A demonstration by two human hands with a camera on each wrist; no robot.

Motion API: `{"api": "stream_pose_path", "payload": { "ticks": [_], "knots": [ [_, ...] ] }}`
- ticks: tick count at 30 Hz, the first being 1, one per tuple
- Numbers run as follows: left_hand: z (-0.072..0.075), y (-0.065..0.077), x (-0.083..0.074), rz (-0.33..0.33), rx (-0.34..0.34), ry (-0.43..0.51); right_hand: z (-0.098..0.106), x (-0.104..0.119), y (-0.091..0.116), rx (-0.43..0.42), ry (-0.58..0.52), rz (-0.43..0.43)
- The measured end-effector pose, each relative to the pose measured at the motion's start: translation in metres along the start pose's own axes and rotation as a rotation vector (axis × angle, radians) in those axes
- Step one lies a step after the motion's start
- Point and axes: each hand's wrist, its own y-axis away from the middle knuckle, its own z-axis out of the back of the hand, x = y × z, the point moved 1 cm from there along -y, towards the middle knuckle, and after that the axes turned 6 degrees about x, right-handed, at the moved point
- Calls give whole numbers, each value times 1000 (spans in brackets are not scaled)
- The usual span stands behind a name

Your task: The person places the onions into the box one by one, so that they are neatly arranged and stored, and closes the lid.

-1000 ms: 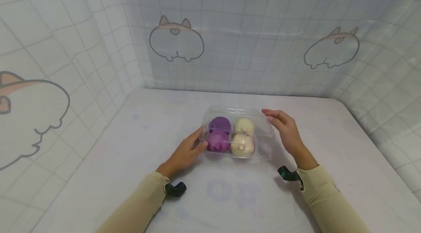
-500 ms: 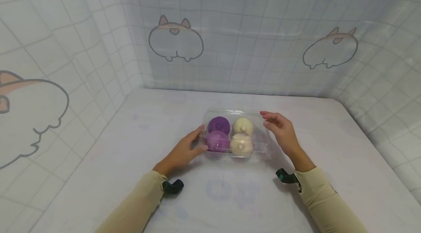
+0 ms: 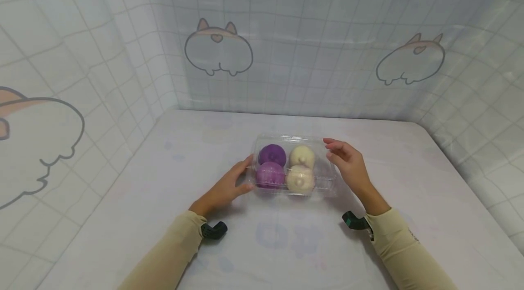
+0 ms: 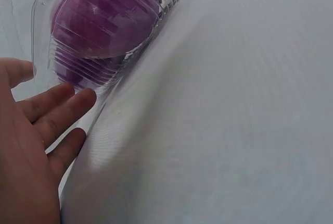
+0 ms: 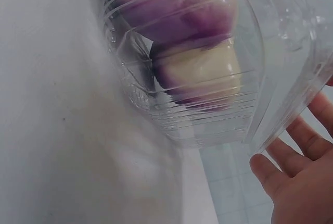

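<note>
A clear ribbed plastic clamshell box (image 3: 325, 170) rests on the table with its lid down. Inside sit two purple bulbs (image 3: 270, 174) on the left and two cream bulbs (image 3: 300, 180) on the right, round and onion-like. The right wrist view shows purple on the undersides of the cream bulbs (image 5: 200, 73). At the box's left side is my left hand (image 3: 224, 190), its fingers spread and fingertips close to the wall. My right hand (image 3: 353, 166) is at the right side, fingers relaxed, fingertips right at the rim in the right wrist view.
A white cloth with faint prints covers the table (image 3: 282, 240). Grid-patterned curtains (image 3: 303, 62) with cartoon animal drawings surround it at the back and both sides. Each wrist carries a small dark camera (image 3: 214, 231) below a beige sleeve (image 3: 163, 253).
The box's lid has come down toward me over the bulbs. My right hand has shifted slightly left and down. My left thumb has drawn back a little from the box's front corner.
</note>
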Motion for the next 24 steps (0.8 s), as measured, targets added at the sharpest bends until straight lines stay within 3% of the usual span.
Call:
{"api": "stream_pose_path", "payload": {
  "ticks": [15, 24],
  "knots": [
    [-2, 0, 2, 69, -10, 52, -2, -5, 3, -7, -22, 53],
    [-2, -1, 3, 27, -14, 65, -4, -7, 6, -14, 3, 71]
  ]
}}
